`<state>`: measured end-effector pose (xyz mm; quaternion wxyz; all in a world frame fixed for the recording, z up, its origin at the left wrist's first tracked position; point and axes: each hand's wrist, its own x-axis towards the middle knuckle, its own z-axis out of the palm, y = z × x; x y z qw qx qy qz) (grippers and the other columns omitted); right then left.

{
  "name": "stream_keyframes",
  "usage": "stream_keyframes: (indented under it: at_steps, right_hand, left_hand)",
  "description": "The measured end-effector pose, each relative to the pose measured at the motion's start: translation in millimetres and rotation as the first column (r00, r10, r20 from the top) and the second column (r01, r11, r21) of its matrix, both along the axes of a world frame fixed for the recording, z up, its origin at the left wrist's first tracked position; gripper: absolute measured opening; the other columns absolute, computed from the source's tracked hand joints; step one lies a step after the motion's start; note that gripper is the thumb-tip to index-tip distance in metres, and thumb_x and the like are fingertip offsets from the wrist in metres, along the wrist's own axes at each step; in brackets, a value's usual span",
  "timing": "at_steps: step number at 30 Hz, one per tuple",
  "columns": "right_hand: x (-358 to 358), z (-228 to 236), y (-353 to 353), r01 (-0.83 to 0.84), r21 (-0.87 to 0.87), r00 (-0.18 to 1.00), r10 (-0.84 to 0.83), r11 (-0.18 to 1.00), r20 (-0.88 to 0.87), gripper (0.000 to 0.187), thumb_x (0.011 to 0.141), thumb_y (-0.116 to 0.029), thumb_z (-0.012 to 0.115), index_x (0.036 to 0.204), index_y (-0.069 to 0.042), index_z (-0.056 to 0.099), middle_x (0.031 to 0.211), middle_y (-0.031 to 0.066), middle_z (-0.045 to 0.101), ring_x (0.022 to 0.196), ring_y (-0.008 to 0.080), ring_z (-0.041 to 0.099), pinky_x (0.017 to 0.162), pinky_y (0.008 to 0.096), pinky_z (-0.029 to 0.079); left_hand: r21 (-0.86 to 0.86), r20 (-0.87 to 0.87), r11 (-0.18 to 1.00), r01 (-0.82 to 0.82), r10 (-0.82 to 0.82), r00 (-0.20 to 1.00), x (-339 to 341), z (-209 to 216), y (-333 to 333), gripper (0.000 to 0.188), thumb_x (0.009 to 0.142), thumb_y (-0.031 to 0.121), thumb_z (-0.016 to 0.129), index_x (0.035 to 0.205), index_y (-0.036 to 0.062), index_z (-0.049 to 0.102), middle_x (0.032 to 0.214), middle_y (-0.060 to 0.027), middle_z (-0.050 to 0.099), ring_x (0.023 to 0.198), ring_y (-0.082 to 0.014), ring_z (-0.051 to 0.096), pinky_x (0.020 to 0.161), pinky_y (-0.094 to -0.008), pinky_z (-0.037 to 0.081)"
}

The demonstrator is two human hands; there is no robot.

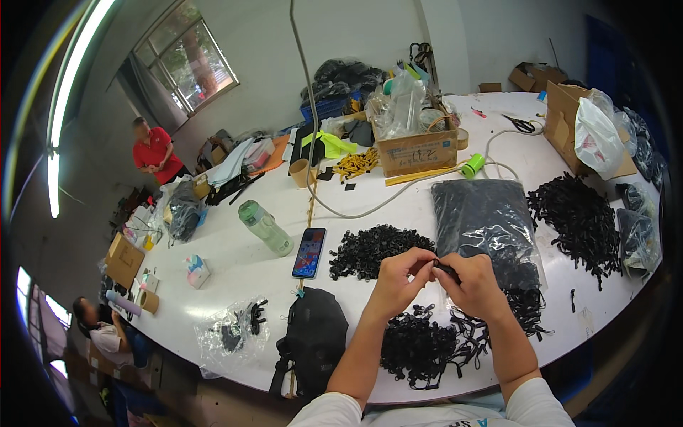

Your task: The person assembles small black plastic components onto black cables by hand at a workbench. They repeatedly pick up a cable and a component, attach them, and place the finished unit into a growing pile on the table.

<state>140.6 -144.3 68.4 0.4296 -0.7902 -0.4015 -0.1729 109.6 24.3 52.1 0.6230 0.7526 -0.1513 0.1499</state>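
Over the near edge of a plastic-wrapped black packet (484, 213), my left hand (403, 280) and my right hand (472, 282) meet. Between their pinched fingertips is a small black piece (447, 268), mostly covered, so its kind cannot be told. Just beyond my left hand lies a pile of small black ring-shaped pieces (377, 249). Below the hands, between my forearms, there is another heap of small black pieces (416, 345). Thin black looped cords (471, 334) spread beside it and continue past my right wrist.
A large pile of black strips (576, 220) sits at the right. Leftward are a phone (309, 253), a green bottle (266, 228) and a black pouch (316, 338). Farther back stand a cardboard box (416, 153), a cable (356, 213) and scissors (521, 124). Two people are at the left.
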Motion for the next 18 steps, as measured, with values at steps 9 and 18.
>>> stream_keyframes:
  at_steps: [9, 18]
  right_hand:
    - [5, -5, 0, 0.086, -0.289, 0.996, -0.072, 0.953, 0.059, 0.019, 0.088, -0.023, 0.061, 0.08, -0.005, 0.058, 0.055, 0.0131, 0.056, 0.052, 0.0337, 0.058, 0.049, 0.041, 0.044]
    - [10, -16, 1, 0.23, -0.404, 0.971, -0.184, 0.885, 0.15, 0.017, 0.087, -0.018, 0.058, 0.076, -0.005, 0.057, 0.054, 0.011, 0.058, 0.049, 0.0293, 0.06, 0.048, 0.0388, 0.046]
  left_hand:
    - [0.373, 0.351, 0.911, -0.176, 0.037, 0.936, 5, 1, 10, 0.02, 0.076, -0.007, 0.066, 0.095, -0.0013, 0.065, 0.078, -0.0122, 0.063, 0.066, -0.0239, 0.062, 0.059, -0.0303, 0.049]
    - [0.333, 0.356, 0.921, -0.201, 0.075, 0.932, 7, -4, -6, 0.023, 0.076, -0.007, 0.065, 0.098, -0.0012, 0.065, 0.087, -0.0133, 0.068, 0.074, -0.0234, 0.067, 0.063, -0.0287, 0.052]
